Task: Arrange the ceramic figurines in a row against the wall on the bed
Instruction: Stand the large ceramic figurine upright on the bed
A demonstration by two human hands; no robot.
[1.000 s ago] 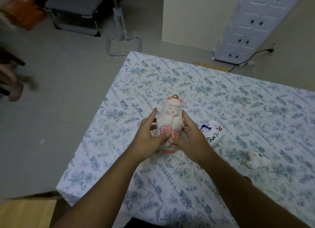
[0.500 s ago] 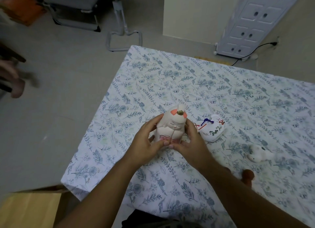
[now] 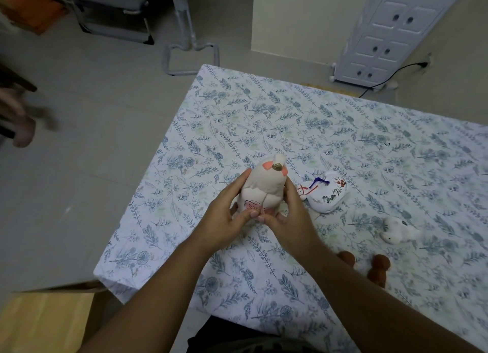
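Figurine (image 3: 264, 187) between both hands' grip

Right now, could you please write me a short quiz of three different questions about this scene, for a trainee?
1. True or false: both hands hold the tall doll figurine.
2. How many other figurines lie on the bedsheet?
3. Which one lies nearest to the doll? A) brown figurine B) painted white figurine C) small white animal figurine

Key: 1. True: left hand and right hand clasp it. 2. Three are visible. 3. B.
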